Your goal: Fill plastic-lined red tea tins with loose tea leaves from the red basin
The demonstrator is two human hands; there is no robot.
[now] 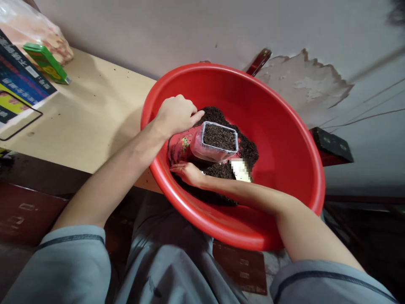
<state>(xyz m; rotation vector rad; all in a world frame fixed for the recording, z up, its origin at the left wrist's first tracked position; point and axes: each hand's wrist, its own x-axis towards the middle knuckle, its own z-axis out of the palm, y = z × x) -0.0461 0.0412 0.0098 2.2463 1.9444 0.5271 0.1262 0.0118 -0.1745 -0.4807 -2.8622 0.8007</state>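
- So the tub (210,153) sits toward the left of the big red basin (281,122), at roughly 4 o'clock from the left hand (179,113) and between 1 and 2 o'clock from the right hand (189,174).
- Left hand: knuckles up, fingers curled over, thumb out toward 3 o'clock by the dark crumbs (249,150). Fingertips are hidden, so can't tell if it's gripping anything.
- Right hand: low and flattish, fingers close together, pointing to 9 o'clock. Can't tell if anything's under it.
- Tub's translucent plastic, boxy with rounded corners and a pale rim, full of fine, grainy brown stuff.
- Loose crumbs look darker and clumpier, heaped around it from 12 to 6 o'clock.
- Basin's smooth, shiny and round with a thick lip.
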